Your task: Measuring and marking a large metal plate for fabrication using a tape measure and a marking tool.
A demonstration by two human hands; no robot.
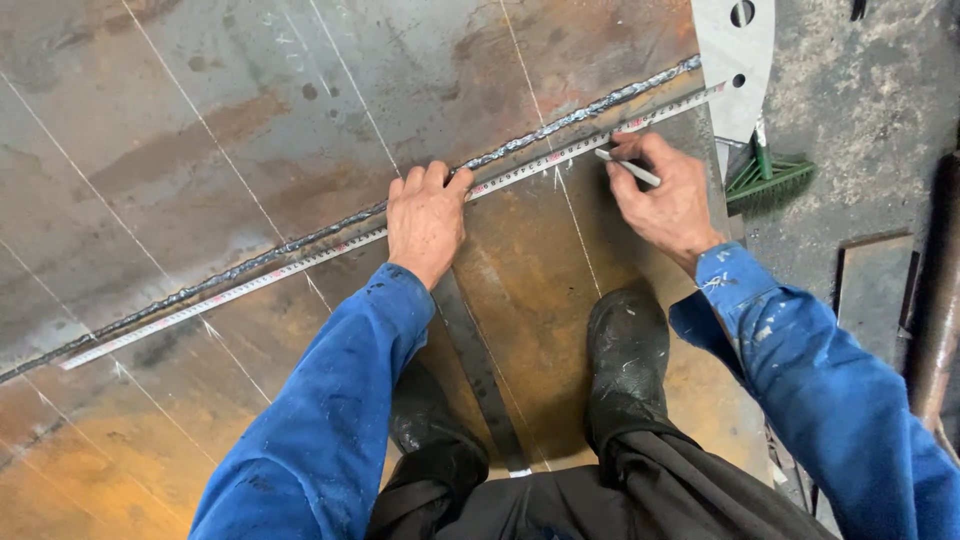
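One tape (300, 262) lies along the weld (560, 125) on the rusty plate (200, 130). The left hand (425, 215) presses it down, fingers together. The right hand (665, 195) pinches one chalk stick (628, 168) at the tape. Two boots (625, 350) stand on the plate; one green broom (768, 175) lies aside.

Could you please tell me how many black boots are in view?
2: a left boot partly hidden beneath the left sleeve, and a right boot below the right hand.

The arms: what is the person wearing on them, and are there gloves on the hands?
Both arms wear bright blue work sleeves, the right sleeve flecked with pale paint, the left sleeve smudged dark. The left hand and right hand are bare, without gloves.
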